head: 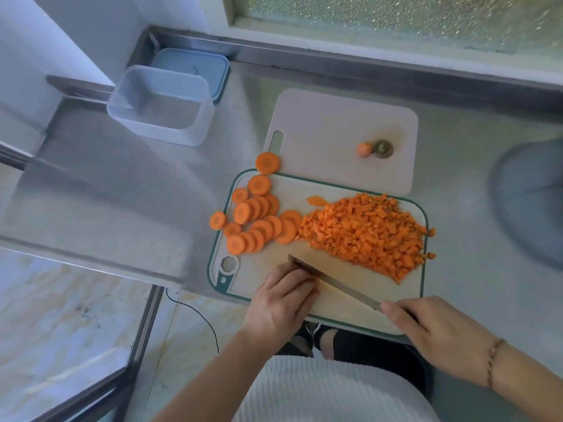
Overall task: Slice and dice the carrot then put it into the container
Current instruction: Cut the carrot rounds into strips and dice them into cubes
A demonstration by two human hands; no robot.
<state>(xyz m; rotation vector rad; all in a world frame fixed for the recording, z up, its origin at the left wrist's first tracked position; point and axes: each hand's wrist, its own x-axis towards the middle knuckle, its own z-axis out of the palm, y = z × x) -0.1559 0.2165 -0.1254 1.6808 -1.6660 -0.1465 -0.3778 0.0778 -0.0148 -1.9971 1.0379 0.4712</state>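
A green-rimmed cutting board (pixel 350 318) lies at the counter's front edge. A large heap of diced carrot (pixel 368 233) covers its right half. Several round carrot slices (pixel 256 217) overlap on its left side, and one slice (pixel 267 162) lies just off the board. My right hand (pixel 438 336) grips the handle of a knife (pixel 332 280) whose blade lies across the board's near part. My left hand (pixel 283 303) rests with curled fingers against the blade near its tip. A clear plastic container (pixel 161 105) stands empty at the back left.
A second, pale cutting board (pixel 335 123) lies behind the first, with a carrot tip (pixel 364 150) and a carrot top (pixel 382 148) on it. A blue lid (pixel 195 65) sits behind the container. The steel counter (pixel 122 184) drops off at left.
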